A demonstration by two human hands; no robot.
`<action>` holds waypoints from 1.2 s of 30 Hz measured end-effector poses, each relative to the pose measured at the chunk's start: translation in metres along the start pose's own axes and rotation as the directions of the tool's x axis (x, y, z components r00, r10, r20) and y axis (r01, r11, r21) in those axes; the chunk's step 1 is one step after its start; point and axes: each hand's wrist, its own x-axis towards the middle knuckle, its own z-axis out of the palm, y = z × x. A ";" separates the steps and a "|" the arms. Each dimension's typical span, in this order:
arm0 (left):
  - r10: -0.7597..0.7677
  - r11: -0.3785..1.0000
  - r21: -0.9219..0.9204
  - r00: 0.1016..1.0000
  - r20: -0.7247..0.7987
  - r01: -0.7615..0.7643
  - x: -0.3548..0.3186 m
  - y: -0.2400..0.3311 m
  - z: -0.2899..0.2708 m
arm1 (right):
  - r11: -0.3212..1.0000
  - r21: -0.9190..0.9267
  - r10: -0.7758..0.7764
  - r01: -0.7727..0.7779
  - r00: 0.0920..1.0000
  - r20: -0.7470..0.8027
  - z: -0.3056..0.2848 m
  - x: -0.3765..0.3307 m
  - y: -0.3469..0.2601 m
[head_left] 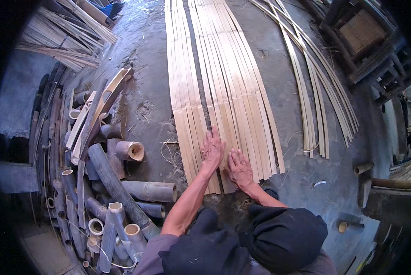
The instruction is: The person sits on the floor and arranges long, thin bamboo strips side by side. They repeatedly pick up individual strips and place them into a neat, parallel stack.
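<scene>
Rests left grip (212,150) and right grip (241,170) palm-down, both open and grasping nothing, on near end of pale strips (238,101) laid lengthwise on floor (279,91), with cut bamboo tubes (123,149) heaped left and loose strips (307,110) right.

cool light is coming from the upper edge, washing the far stretch of the pale strips (230,87) toward white and laying a bluish sheen over the floor (143,55). the wooden frame (344,45) at right is sitting in shadow, the dark-clad knees (286,236) are swallowing detail, and the fisheye lens is bending edges and blackening the corners.
</scene>
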 end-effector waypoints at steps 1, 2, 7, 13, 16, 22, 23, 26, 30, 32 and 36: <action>0.090 0.995 0.045 0.992 -0.092 -0.086 0.009 -0.002 0.011 | 1.000 -0.018 -0.009 0.008 1.000 -0.026 0.003 -0.001 0.002; 0.167 0.984 0.098 0.968 -0.186 -0.151 0.015 -0.009 0.019 | 0.999 -0.031 -0.034 0.033 0.998 -0.050 0.005 -0.001 0.000; 0.360 0.928 0.187 0.904 -0.230 -0.322 0.071 -0.016 0.029 | 0.999 0.043 -0.028 0.028 1.000 -0.006 0.001 -0.002 -0.005; 0.410 0.885 0.239 0.912 0.009 -0.400 0.090 -0.013 0.025 | 0.999 0.030 -0.018 0.019 1.000 -0.026 -0.006 0.003 -0.001; 0.437 0.894 0.197 0.881 -0.183 -0.402 0.083 -0.026 0.033 | 0.998 0.051 -0.039 0.040 0.999 -0.024 -0.011 0.004 -0.010; 0.404 0.896 0.259 0.904 -0.141 -0.361 0.085 -0.017 0.037 | 0.999 0.022 -0.040 0.041 0.999 -0.005 -0.002 -0.005 -0.004; 0.386 0.899 0.271 0.915 -0.120 -0.344 0.084 -0.018 0.039 | 0.999 0.017 -0.039 0.039 0.999 0.001 0.000 -0.006 -0.006; 0.417 0.893 0.254 0.894 -0.161 -0.371 0.085 -0.029 0.041 | 0.995 0.082 -0.053 0.052 0.999 0.007 0.005 -0.007 -0.006; 0.420 0.894 0.227 0.899 -0.125 -0.386 0.087 -0.026 0.035 | 0.997 0.066 -0.046 0.044 0.999 0.026 0.005 -0.005 -0.005; 0.416 0.893 0.234 0.904 -0.100 -0.385 0.086 -0.025 0.034 | 0.997 0.068 -0.047 0.045 0.998 0.030 0.003 -0.007 -0.006; 0.423 0.893 0.209 0.903 -0.081 -0.399 0.085 -0.026 0.034 | 0.998 0.045 -0.047 0.046 0.999 0.018 0.009 -0.009 -0.007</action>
